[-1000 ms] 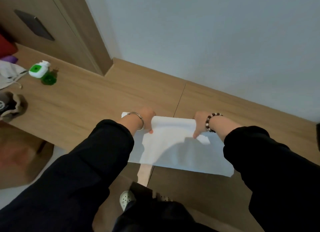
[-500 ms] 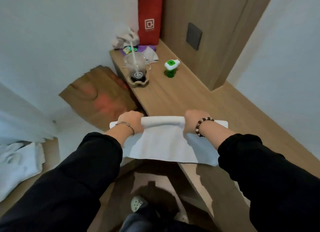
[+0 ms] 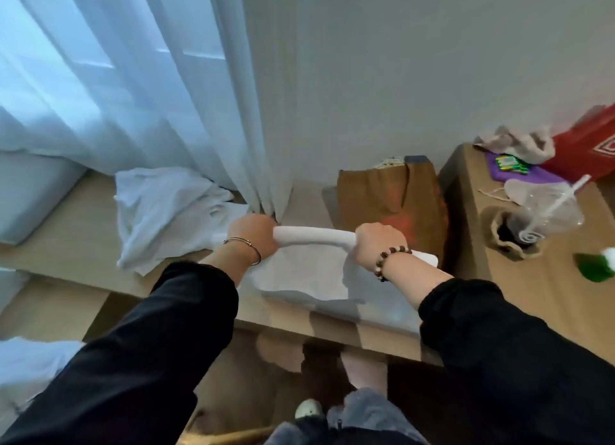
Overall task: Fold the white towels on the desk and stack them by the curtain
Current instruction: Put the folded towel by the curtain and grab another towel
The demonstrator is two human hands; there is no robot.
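The folded towel (image 3: 309, 278), at the table (image 3: 549, 298) half a second ago, now hangs over the ledge (image 3: 66, 241) beside the curtain (image 3: 233, 111). Fingers of left hand (image 3: 253, 233) and right hand (image 3: 377, 245) curl round its top fold. Crumpled towels (image 3: 159, 211) lie just left; the ledge beyond them is bare.

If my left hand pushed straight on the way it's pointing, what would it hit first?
Probably the curtain: the left hand, gripping the folded towel, points at its lower edge, though depth is unclear.
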